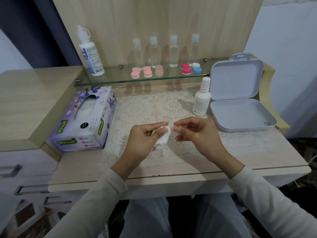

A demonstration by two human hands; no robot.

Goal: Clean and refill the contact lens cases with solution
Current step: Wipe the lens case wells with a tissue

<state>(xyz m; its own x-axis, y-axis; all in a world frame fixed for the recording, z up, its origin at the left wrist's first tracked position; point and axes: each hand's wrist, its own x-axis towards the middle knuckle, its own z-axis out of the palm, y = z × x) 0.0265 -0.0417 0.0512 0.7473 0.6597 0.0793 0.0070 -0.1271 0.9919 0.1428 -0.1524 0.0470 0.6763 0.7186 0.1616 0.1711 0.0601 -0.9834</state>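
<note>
Cream sleeves [96, 194] reach from the near edge over the tabletop [257, 152], where a person appears to be at the wiping stage of a lens-case clean. Left hand [145, 136] grips a crumpled tissue [163, 138] above the lace mat [137, 107]. Right hand [197, 131] hangs just beside it, fingers curled and thumb drawn to fingertip; whether something small and pale sits in that pinch cannot be told. The cases [186, 68] sit well apart from both hands, lined up on the glass shelf [120, 78] at the back.

Done well, the step would seem to call for a dry corner of tissue turned into each well and cap. A light twist should do better than a scrub, with no lint left behind before any solution goes in. The wad looks tightly bunched, so a new sheet from the tissue box [85, 121], on the left, may serve better.

The count: five cases, each a pair of round caps, three pink, one red, one white and blue. Four clear bottles [137, 50] stand behind them on the shelf, with one big bottle [91, 54] at its left end. One small bottle [201, 100] stands on the tabletop, just beside one open white box [240, 110]. One tissue box, one tissue, one mat.
</note>
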